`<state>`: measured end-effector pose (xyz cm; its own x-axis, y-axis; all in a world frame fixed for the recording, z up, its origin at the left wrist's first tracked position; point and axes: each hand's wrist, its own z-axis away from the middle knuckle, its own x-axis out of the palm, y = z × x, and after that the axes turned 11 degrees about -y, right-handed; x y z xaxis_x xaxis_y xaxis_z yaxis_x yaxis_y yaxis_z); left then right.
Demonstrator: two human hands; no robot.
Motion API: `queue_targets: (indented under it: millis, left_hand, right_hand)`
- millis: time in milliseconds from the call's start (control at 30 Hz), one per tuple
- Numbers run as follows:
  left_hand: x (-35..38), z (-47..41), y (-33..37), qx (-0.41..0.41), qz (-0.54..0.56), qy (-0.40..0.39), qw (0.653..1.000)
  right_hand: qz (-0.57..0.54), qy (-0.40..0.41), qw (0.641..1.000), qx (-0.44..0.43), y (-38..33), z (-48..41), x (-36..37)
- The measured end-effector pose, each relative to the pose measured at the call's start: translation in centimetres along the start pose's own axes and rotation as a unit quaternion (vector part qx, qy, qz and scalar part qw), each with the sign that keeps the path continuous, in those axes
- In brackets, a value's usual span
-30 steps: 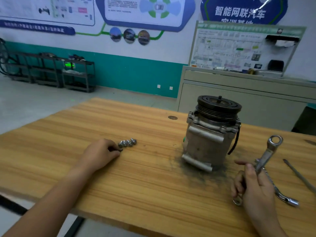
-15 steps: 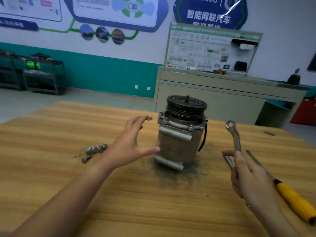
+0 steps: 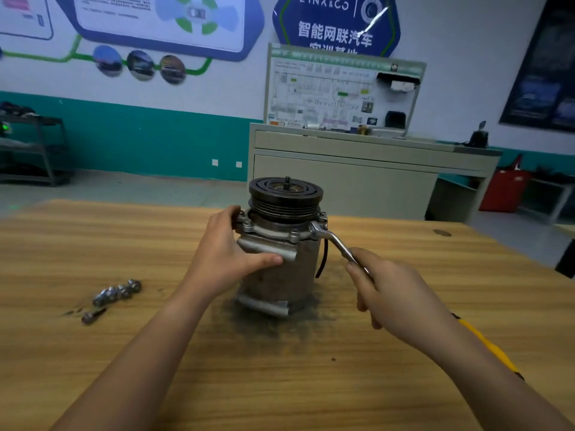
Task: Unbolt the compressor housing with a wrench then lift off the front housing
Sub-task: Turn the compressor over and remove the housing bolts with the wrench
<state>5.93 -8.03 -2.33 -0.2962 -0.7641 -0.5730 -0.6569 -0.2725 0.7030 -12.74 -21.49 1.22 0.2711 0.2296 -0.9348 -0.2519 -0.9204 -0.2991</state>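
Lower left of the frame: a cluster of removed bolts [image 3: 117, 291] lies loose on the worktop [image 3: 311, 387], with one single bolt [image 3: 93, 315] just below it, all well apart from the work. Centre: the left hand [image 3: 230, 253] grips the compressor [image 3: 280, 275], thumb laid across the front of the body and fingers wrapped round its left side at flange level. The compressor stands on end at mid-frame, long axis vertical, pulley [image 3: 285, 194] uppermost and its shaft stub pointing to the top of the frame; the front housing [image 3: 270, 229] sits directly under the pulley, not yet lifted, and one seated bolt [image 3: 294, 235] shows on its front edge. Right of centre: the wrench [image 3: 334, 241] has its ring end set at the right corner of the flange, the fastener beneath hidden. Its long axis slopes from there down to the lower right into the right hand [image 3: 392, 293], which is clenched round the handle. A yellow-handled tool [image 3: 485, 346] shows partly behind the right forearm. Assessed risks: the unit rests on a narrow end with the pull applied high up, so a hard sideways pull could tip or skid it if the left hand's hold slackens. A ring not fully seated could slip off and round the head — knuckles would then strike the housing.
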Motion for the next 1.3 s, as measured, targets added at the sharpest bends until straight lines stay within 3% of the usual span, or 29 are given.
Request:
queue_targets:
  millis: [233, 400, 600, 733, 833, 967, 1133, 1300]
  left_hand:
    - [-0.3, -0.1, 1.0, -0.045, 0.056, -0.022, 0.997]
    - [2.6, 0.3, 3.2, -0.081, 0.014, 0.033, 0.996]
    - [3.2, 0.0, 4.0, -0.095, -0.043, 0.039, 0.994]
    - [2.1, -0.3, 2.4, -0.052, -0.042, 0.000, 0.998]
    - [1.1, -0.2, 1.0, -0.023, -0.002, -0.024, 0.999]
    - [2.0, 0.7, 0.6, 0.022, 0.005, 0.003, 1.000]
    - [2.8, 3.2, -0.1, 0.104, -0.038, 0.021, 0.994]
    - [4.2, 3.9, 0.5, 0.099, -0.015, 0.017, 0.995]
  right_hand:
    - [0.047, 0.023, 0.999, -0.008, 0.5, -0.8, -0.3]
    - [0.124, 0.046, 0.991, 0.030, 0.6, -1.4, -1.0]
    - [0.378, -0.073, 0.922, 0.031, -1.5, -1.5, -3.3]
    - [0.468, -0.151, 0.871, 0.007, -3.5, -1.9, -4.6]
    - [0.452, -0.167, 0.876, 0.022, -3.7, -2.0, -4.4]
    - [0.470, -0.145, 0.871, 0.010, -3.2, -1.7, -4.9]
    - [0.473, -0.137, 0.870, 0.000, -3.0, -1.3, -5.1]
    - [0.430, -0.160, 0.887, 0.049, -5.9, -1.7, -3.9]
